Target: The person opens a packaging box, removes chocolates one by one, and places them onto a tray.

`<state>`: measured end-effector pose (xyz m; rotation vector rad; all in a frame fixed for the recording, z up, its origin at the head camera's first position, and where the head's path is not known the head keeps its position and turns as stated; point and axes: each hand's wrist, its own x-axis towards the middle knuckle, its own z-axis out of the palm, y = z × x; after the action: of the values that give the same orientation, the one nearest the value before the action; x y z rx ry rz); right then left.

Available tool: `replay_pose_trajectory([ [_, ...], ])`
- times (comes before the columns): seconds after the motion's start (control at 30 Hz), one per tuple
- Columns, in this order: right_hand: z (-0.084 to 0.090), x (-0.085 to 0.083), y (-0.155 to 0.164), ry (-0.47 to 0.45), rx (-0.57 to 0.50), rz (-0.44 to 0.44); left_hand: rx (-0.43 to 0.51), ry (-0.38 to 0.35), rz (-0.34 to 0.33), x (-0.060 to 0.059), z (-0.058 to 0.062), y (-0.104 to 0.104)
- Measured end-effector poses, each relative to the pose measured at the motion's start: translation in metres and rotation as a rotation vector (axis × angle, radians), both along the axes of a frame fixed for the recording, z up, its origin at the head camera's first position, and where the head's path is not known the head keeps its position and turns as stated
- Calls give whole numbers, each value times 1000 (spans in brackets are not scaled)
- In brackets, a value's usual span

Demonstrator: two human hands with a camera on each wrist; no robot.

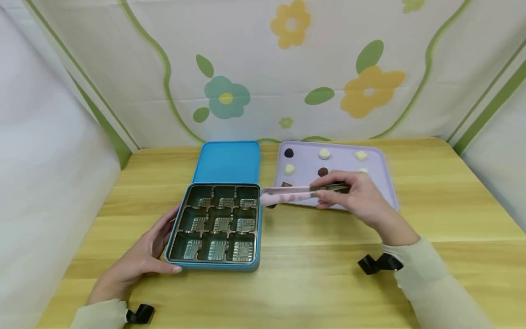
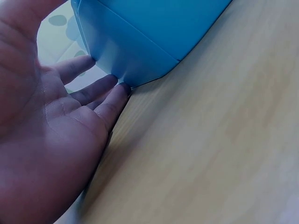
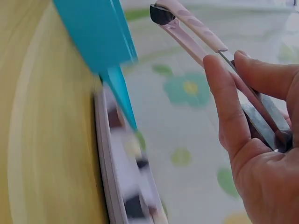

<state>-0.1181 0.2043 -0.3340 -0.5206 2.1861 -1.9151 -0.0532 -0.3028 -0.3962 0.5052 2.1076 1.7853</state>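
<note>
An open blue tin [image 1: 213, 266] stands on the wooden table, its dark nine-cell insert [image 1: 218, 224] empty and its lid [image 1: 227, 162] lying back behind it. My left hand [image 1: 156, 246] rests against the tin's left side with straight fingers [image 2: 100, 88] touching the blue wall [image 2: 140, 42]. My right hand [image 1: 328, 194] pinches pink tongs [image 1: 287, 195], whose tips grip a small dark chocolate [image 3: 161, 14] just right of the tin's far right corner. The hand is over the near edge of a lavender tray [image 1: 341, 160] holding several dark and white chocolates.
On the tray lie a dark piece [image 1: 289, 153] and white pieces [image 1: 324, 153] [image 1: 360, 155] at the back. Flowered cloth walls enclose the table on three sides. Bare wood [image 1: 312, 274] stretches in front of the tin and tray.
</note>
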Motion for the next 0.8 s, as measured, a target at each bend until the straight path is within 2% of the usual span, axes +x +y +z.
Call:
replay_pose_trajectory([
  [0.13,-8,4,40,12,-39,-79,25,-1,5,5,2,-2],
  [0.27,-19,15,78,-39,-98,-160,25,0,-4,2,1,-1],
  [0.5,-35,27,130,-62,-87,-303,22,-7,-14,0,0,-1],
  [0.6,-41,29,149,-90,-119,-329,23,-12,-15,0,1,0],
  [0.8,-52,27,179,-170,-316,-308,17,-10,-4,0,1,-1],
])
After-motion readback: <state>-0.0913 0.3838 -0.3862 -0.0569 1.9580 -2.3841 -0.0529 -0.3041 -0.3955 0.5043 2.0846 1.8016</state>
